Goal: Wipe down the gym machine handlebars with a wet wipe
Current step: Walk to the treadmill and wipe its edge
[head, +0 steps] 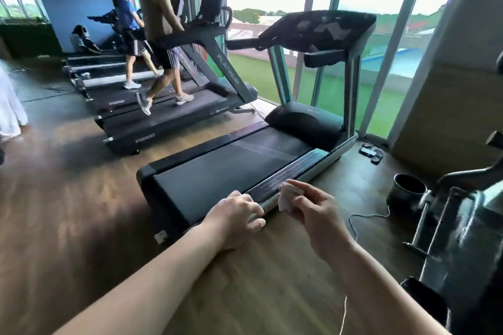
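A small white wet wipe point(289, 196) is pinched in the right hand point(317, 216), while the left hand point(236, 219) is curled on something unclear, seemingly the packet. The treadmill handlebars point(325, 59) are left untouched, far ahead.

Strong daylight pours through the tall windows point(353, 22) at the far right, where the sky is blown out to white. The far left of the room is dim. Wide-angle distortion bends the window frames and the edges. The dark machine point(457, 226) at near right is motion-blurred.
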A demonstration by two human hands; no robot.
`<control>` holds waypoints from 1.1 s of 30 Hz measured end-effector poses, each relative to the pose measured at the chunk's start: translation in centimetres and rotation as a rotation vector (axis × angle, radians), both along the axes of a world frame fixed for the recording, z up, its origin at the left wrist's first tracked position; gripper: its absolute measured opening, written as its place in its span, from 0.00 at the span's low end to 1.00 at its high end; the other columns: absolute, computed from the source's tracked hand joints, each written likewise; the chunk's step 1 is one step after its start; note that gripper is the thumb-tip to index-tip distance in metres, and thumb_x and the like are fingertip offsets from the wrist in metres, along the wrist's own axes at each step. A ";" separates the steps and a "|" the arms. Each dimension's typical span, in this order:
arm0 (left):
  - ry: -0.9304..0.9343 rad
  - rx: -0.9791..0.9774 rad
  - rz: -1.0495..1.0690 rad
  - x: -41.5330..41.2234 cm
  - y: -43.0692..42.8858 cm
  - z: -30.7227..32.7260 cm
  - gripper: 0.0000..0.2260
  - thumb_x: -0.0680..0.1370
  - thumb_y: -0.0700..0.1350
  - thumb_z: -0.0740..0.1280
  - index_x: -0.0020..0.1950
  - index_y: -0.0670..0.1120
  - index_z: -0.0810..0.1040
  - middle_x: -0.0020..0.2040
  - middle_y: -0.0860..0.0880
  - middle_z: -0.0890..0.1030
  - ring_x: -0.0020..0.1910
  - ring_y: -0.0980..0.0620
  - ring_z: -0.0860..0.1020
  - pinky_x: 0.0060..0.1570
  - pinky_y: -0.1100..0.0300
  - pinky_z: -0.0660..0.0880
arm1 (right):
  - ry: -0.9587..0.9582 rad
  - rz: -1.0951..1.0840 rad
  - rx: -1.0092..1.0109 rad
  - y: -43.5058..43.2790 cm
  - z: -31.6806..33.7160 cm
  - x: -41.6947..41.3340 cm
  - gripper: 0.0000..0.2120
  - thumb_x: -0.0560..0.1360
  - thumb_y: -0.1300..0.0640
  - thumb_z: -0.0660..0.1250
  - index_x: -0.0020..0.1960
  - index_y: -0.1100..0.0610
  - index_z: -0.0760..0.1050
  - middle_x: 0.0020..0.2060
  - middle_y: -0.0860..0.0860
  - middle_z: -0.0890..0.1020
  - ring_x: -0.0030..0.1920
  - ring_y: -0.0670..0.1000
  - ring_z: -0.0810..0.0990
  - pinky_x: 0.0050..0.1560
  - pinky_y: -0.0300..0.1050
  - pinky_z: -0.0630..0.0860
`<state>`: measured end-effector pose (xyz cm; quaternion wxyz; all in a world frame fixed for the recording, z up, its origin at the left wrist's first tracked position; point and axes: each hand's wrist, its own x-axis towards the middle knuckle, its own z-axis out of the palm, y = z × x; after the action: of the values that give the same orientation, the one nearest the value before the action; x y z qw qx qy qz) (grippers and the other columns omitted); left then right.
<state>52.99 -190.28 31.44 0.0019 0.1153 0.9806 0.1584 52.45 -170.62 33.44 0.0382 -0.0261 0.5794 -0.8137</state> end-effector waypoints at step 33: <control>0.299 0.196 -0.767 -49.6 31.8 9.2 0.12 0.81 0.57 0.67 0.63 0.57 0.83 0.62 0.55 0.82 0.66 0.52 0.74 0.64 0.55 0.74 | 0.158 -0.828 0.055 27.3 6.7 -35.7 0.13 0.80 0.72 0.68 0.56 0.59 0.86 0.49 0.60 0.90 0.45 0.53 0.89 0.48 0.42 0.86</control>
<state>3.35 -158.48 40.64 -0.0925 0.4932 0.8364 0.2204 16.72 -143.35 40.17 -0.3359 0.1476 0.5637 -0.7400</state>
